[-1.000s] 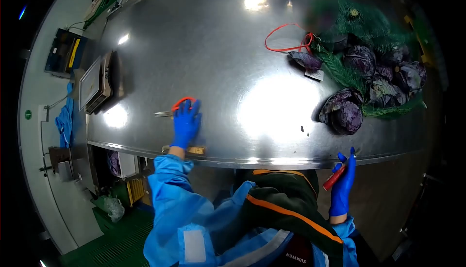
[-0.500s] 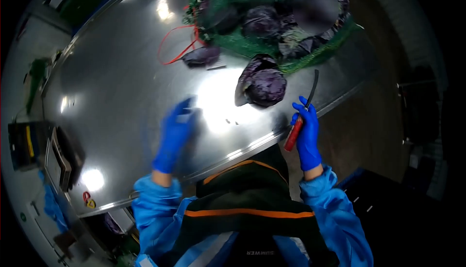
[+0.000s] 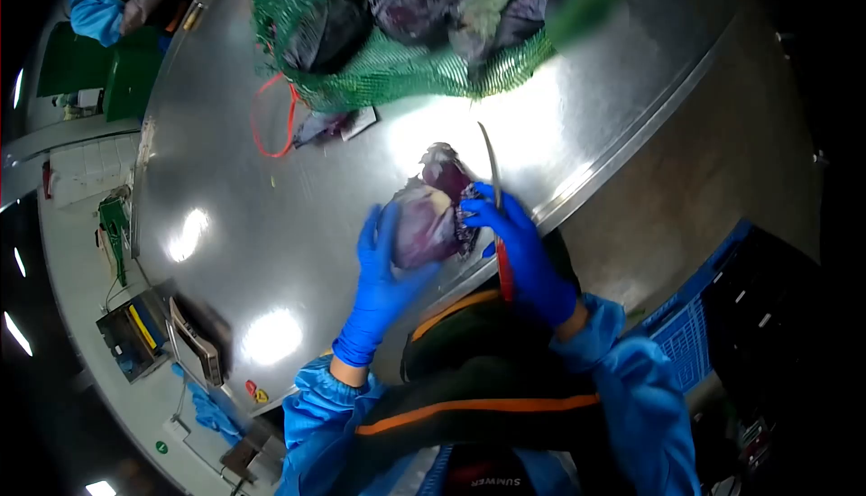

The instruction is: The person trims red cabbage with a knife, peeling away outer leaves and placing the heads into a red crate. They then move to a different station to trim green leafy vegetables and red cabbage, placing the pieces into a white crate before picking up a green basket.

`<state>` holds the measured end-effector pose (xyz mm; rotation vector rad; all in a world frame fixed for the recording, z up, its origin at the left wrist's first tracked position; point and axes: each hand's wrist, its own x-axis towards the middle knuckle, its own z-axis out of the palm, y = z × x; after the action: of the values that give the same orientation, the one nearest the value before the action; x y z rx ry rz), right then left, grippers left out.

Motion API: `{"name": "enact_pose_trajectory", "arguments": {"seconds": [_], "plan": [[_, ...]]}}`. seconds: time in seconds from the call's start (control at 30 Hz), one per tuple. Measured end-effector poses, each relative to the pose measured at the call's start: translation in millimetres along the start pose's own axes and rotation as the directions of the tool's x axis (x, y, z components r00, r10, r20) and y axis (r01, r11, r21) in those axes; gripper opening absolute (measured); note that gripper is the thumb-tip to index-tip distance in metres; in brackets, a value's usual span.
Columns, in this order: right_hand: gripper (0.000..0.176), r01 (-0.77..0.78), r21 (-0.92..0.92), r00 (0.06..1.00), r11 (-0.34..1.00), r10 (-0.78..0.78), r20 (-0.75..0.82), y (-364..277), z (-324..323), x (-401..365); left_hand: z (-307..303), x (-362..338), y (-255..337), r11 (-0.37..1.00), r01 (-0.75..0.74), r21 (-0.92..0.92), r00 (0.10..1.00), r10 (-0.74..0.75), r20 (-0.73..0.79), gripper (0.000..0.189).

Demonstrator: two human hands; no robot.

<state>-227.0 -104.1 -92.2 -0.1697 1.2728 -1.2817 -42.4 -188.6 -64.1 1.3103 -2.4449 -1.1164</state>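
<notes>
**Left grip** (image 3: 383, 266): blue-gloved; is being cupped around the near-left side of the cabbage (image 3: 422, 218), with the fingers wrapped onto it, so the head is being held.

**Right grip** (image 3: 521, 248): blue-gloved; is being closed on the knife (image 3: 493, 171). The red handle is being run under the palm toward the body. The blade is being pointed away, along the head's right side, while the fingertips are being rested on the cabbage.

**Cabbage**: purple, with an outer leaf hanging loose; is being kept on the desk (image 3: 271, 225) near its front edge, between both grips.

**Handling note (a judgement)**: the head is best being steadied firmly from the left, with those fingers being kept out of the blade's line and the edge being worked away from the body.

**Desk**: steel, with glare being thrown across it.

**Scale** (image 3: 194, 343): is being kept at the left end.

**Leaf scrap** (image 3: 336, 124) and **cord** (image 3: 271, 126): are being left mid-desk, just before the net.

**Net** (image 3: 406, 72): green, being filled by more purple heads, at the far side.

**Sleeve** (image 3: 95, 11): another person's, blue, beyond the far-left corner.
</notes>
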Motion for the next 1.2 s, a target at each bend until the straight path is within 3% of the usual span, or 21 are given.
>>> {"name": "enact_pose_trajectory", "arguments": {"seconds": [0.1, 0.17, 0.2, 0.27, 0.33, 0.4, 0.47, 0.5, 0.57, 0.6, 0.63, 0.7, 0.77, 0.8, 0.83, 0.9, 0.97, 1.03, 1.13, 1.2], "plan": [[0.035, 0.068, -0.090, 0.997, 0.994, -0.072, -0.041, -4.0, -8.6, -10.3, 17.7, -2.8, -7.3, 0.992, 0.089, -0.094, 0.996, -0.091, -0.020, 0.086], [0.036, 0.173, -0.276, 0.983, 0.945, -0.183, -0.010, -3.4, -18.0, -20.9, 17.3, -3.2, -8.5, 0.992, 0.089, -0.086, 0.995, -0.092, -0.026, 0.086], [0.037, 0.221, -0.366, 0.973, 0.904, -0.232, 0.015, -2.2, -19.3, -25.2, 16.5, -3.9, -10.9, 0.993, 0.091, -0.080, 0.995, -0.093, -0.022, 0.087], [0.039, 0.351, -0.296, 0.932, 0.888, -0.302, 0.200, 1.7, -12.9, -28.6, 14.3, -0.5, -10.1, 0.992, 0.116, -0.058, 0.993, -0.117, -0.015, 0.087], [0.039, 0.206, -0.232, 0.940, 0.951, -0.126, 0.318, -0.7, -0.2, -27.8, 13.8, 6.0, -22.6, 0.961, 0.167, -0.220, 0.985, -0.154, 0.076, 0.087], [0.038, 0.200, -0.152, 0.980, 0.968, -0.196, 0.043, 35.8, -5.7, 15.7, 8.3, 13.1, -34.3, 0.878, 0.265, -0.399, 0.963, -0.219, 0.157, 0.087], [0.037, 0.360, -0.303, 0.891, 0.882, -0.422, -0.168, 37.8, -19.9, 52.8, -1.3, 13.3, -39.9, 0.794, 0.293, -0.533, 0.955, -0.222, 0.195, 0.087], [0.037, 0.463, -0.487, 0.766, 0.741, -0.611, -0.201, 23.0, -23.0, 58.3, -4.9, 13.6, -42.8, 0.744, 0.307, -0.593, 0.951, -0.220, 0.217, 0.086], [0.036, 0.459, -0.651, 0.731, 0.604, -0.674, -0.109, -14.2, -18.4, 31.1, -10.9, 9.9, -47.8, 0.916, 0.088, -0.390, 0.991, -0.041, 0.127, 0.084], [0.036, 0.421, -0.533, 0.849, 0.734, -0.526, -0.054, -18.1, -9.5, 15.9, -15.3, 8.9, -50.3, 0.972, -0.011, -0.236, 0.995, 0.034, 0.094, 0.085], [0.038, 0.500, -0.464, 0.850, 0.731, -0.517, 0.101, -11.8, -1.2, 8.7, -17.9, 9.8, -51.1, 0.991, -0.113, -0.075, 0.991, 0.118, 0.064, 0.087], [0.039, 0.580, -0.589, 0.797, 0.563, -0.541, 0.268, 5.0, 19.4, 0.2, -4.8, 8.0, -43.3, 0.995, -0.096, 0.015, 0.993, 0.097, -0.074, 0.090], [0.041, 0.463, -0.653, 0.874, 0.599, -0.431, 0.224, 18.8, 25.2, 1.7, 14.1, 2.1, -38.3, 0.992, -0.039, 0.121, 0.964, 0.069, -0.255, 0.092], [0.042, 0.396, -0.684, 0.908, 0.613, -0.370, 0.195, 23.8, 26.6, 0.1, 16.6, 5.0, -40.2, 0.996, 0.005, 0.093, 0.955, 0.022, -0.295, 0.096], [0.044, 0.467, -0.707, 0.870, 0.532, -0.420, 0.258, 24.0, 25.8, -1.2, 17.4, 6.6, -43.0, 0.996, 0.048, -0.069, 0.948, -0.068, -0.312, 0.096], [0.047, 0.588, -0.721, 0.780, 0.367, -0.491, 0.387, 21.6, 24.8, -8.6, 18.8, 8.4, -45.3, 0.998, 0.032, -0.048, 0.940, -0.047, -0.337, 0.092], [0.049, 0.512, -0.821, 0.845, 0.253, -0.320, 0.428, 16.4, 28.0, -7.3, 19.9, 12.3, -47.4, 0.999, 0.016, -0.034, 0.933, -0.027, -0.360, 0.090], [0.043, 0.355, -0.918, 0.934, 0.175, -0.102, 0.342, 5.2, 37.8, -4.1, 18.9, 20.5, -46.4, 1.000, -0.007, -0.028, 0.924, -0.004, -0.381, 0.088], [0.044, 0.279, -0.957, 0.957, 0.079, -0.103, 0.270, 13.7, 46.4, 3.8, 21.8, 19.7, -45.7, 0.999, -0.009, -0.036, 0.914, -0.006, -0.406, 0.085], [0.053, 0.366, -0.930, 0.879, 0.005, -0.330, 0.344, 36.5, 40.3, 10.4, 25.1, 21.0, -42.3, 1.000, 0.010, 0.014, 0.898, -0.003, -0.439, 0.084]]}}
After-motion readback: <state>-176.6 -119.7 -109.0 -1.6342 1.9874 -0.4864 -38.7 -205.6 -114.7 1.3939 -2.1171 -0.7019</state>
